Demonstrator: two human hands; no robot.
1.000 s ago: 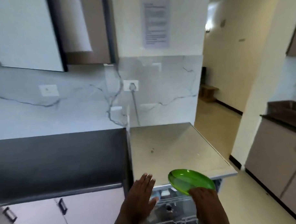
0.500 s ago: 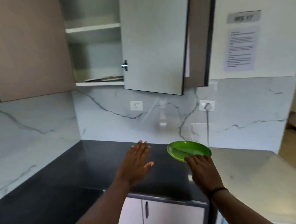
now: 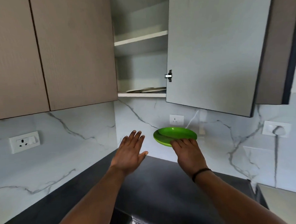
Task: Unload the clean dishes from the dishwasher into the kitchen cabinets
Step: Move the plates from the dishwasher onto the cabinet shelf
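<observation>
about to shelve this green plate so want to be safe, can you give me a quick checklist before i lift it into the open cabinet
1. Hold on the green plates: ok, the right hand holds their near edge; there seem to be two, stacked.
2. Underside grip: cannot tell, the thumb is hidden.
3. Left hand: ok, open and holding nothing, free to steady.
4. Cabinet door: ok, swung open, though its lower edge hangs near the lift path.
5. Bottom shelf: cannot tell, flat dishes already lie there, space beside them unclear.
6. Middle shelf: cannot tell, seen from below only.
</observation>
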